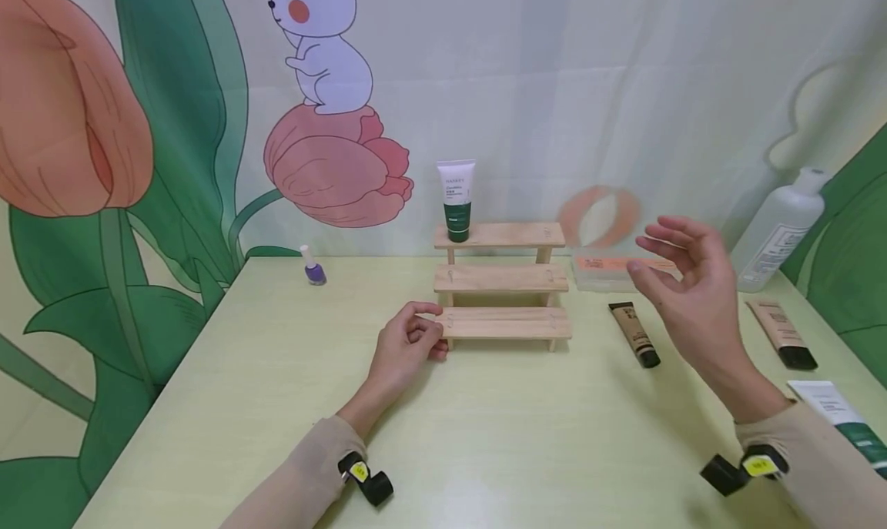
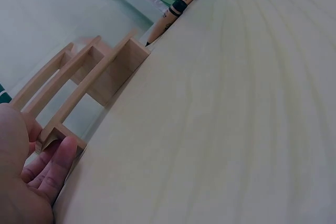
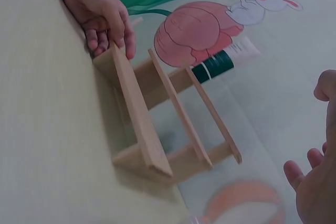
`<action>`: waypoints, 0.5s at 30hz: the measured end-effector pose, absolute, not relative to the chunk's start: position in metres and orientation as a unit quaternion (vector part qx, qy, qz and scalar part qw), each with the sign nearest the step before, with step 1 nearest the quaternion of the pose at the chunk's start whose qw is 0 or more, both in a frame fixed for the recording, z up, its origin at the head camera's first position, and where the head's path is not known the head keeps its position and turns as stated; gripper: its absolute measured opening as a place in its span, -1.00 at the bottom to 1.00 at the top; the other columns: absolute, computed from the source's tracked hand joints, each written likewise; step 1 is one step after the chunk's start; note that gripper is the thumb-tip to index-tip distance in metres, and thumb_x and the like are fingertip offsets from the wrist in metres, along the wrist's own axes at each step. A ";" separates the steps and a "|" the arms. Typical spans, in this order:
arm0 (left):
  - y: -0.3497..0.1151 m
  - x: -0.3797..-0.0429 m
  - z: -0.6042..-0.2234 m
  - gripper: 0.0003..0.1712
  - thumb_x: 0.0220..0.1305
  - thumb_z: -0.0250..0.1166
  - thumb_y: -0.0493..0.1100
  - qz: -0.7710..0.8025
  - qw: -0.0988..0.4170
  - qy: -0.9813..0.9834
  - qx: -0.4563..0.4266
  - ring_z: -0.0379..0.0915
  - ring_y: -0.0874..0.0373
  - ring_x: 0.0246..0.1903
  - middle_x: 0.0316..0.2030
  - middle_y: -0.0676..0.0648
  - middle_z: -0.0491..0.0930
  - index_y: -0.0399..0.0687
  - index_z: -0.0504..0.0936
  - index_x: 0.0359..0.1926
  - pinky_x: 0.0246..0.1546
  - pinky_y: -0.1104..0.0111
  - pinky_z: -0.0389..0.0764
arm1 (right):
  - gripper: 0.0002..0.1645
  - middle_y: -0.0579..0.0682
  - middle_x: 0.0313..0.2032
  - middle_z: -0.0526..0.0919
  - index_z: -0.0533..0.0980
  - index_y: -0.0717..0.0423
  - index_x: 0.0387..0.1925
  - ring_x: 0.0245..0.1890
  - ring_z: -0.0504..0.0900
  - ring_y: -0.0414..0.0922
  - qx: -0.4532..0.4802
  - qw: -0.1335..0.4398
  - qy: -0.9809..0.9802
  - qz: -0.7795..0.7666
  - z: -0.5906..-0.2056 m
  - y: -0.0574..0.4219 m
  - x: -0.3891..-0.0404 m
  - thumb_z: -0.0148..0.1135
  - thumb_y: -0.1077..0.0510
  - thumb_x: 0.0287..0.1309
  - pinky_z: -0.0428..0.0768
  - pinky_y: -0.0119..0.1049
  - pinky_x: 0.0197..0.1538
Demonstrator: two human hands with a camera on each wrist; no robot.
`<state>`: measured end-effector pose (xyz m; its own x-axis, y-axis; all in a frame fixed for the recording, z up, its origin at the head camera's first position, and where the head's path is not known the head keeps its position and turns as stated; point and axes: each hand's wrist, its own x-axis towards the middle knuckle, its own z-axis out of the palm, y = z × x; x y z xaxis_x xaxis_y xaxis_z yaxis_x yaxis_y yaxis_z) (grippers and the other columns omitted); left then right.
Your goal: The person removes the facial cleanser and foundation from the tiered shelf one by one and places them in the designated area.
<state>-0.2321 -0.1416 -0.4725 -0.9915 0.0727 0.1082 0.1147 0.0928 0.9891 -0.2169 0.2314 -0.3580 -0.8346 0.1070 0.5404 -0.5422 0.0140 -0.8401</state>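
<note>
A three-step wooden display stand [image 1: 502,279] stands at the middle back of the table. My left hand [image 1: 409,340] grips the left end of its lowest step, with fingers curled under the board in the left wrist view. On the left of the top step, a white and green cosmetic tube [image 1: 457,213] stands upright on its dark cap. My right hand [image 1: 693,306] is raised to the right of the stand, its fingers apart and holding nothing. Below and left of that hand lies a small tan tube [image 1: 634,333] with a black cap.
A purple nail polish bottle [image 1: 315,267] stands at the back left. Behind the right hand are a flat clear box [image 1: 596,271] and a large white bottle [image 1: 783,229]. A beige tube [image 1: 783,333] and another white and green tube [image 1: 841,417] lie at the right.
</note>
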 end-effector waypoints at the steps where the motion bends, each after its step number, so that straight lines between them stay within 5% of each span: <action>1: -0.141 -0.232 -0.472 -0.70 0.62 0.31 -0.34 -0.671 0.016 -0.738 -0.063 0.81 0.00 -0.27 -0.19 -0.24 0.77 -0.11 0.64 0.27 -0.22 0.29 0.92 | -0.28 0.09 0.28 0.59 0.45 0.16 0.45 0.31 0.64 -0.03 0.168 0.236 -0.670 0.683 -0.355 0.224 -0.222 0.44 0.50 0.33 0.75 -0.51 0.19; 8: -0.141 -0.232 -0.471 -0.71 0.63 0.31 -0.34 -0.669 0.015 -0.741 -0.056 0.81 0.01 -0.29 -0.20 -0.23 0.76 -0.11 0.64 0.27 -0.23 0.27 0.92 | -0.29 0.07 0.27 0.57 0.44 0.12 0.47 0.35 0.60 0.11 0.193 0.225 -0.680 0.671 -0.345 0.182 -0.254 0.48 0.37 0.38 0.75 -0.47 0.19; 15: -0.142 -0.233 -0.471 -0.71 0.63 0.31 -0.33 -0.668 0.016 -0.742 -0.057 0.80 0.02 -0.31 -0.21 -0.22 0.76 -0.11 0.64 0.27 -0.23 0.28 0.92 | -0.31 0.10 0.27 0.56 0.46 0.02 0.42 0.31 0.63 0.02 0.203 0.200 -0.657 0.698 -0.339 0.149 -0.281 0.50 0.35 0.37 0.77 -0.43 0.19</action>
